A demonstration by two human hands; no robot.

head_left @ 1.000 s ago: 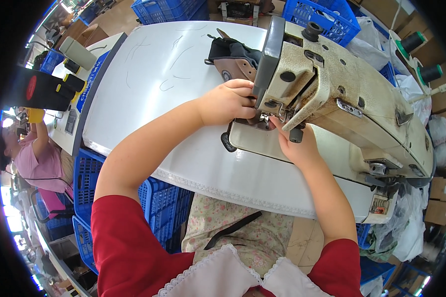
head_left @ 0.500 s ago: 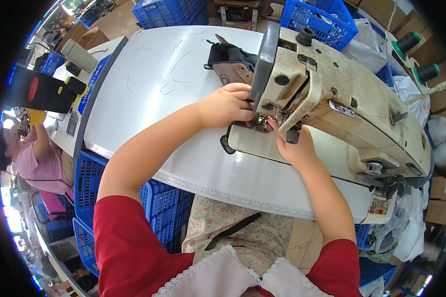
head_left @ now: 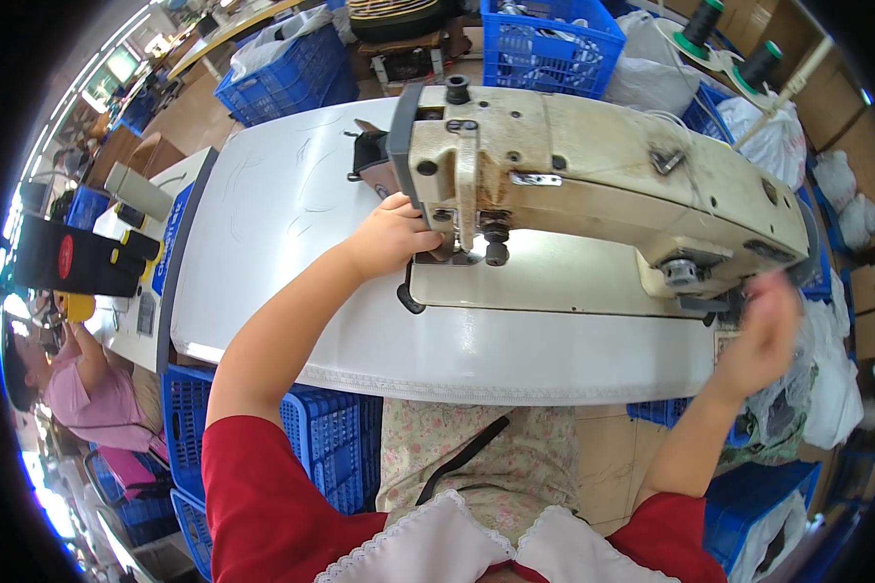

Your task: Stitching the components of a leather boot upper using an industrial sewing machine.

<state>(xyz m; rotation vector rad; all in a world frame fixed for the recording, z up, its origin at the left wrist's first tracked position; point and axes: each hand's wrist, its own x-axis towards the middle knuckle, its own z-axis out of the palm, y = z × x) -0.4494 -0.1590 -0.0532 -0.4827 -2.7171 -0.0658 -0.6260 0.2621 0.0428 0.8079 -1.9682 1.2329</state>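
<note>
A cream sewing machine (head_left: 593,146) stands on the white table (head_left: 292,233), its arm running from the middle to the right. My left hand (head_left: 391,238) is beside the needle end, fingers closed on a brown and black shoe upper (head_left: 379,173). Much of the upper is hidden behind the machine head and my hand; its black part and a small tab stick out at the far side. At the machine's right end, close to the handwheel (head_left: 809,243), my right hand (head_left: 763,335) is raised and smeared by motion, so its fingers do not read clearly.
Loose thread ends (head_left: 301,155) lie on the table's far left. Blue crates (head_left: 554,53) stand behind it, more below its left. Dark thread cones (head_left: 698,27) rise at the far right near white plastic bags (head_left: 763,126). On the left, a person in pink (head_left: 97,374) works at another machine.
My right hand has left the needle area and swung right to the machine's handwheel end. My left hand stays on the upper. The whole view has turned and shifted.
</note>
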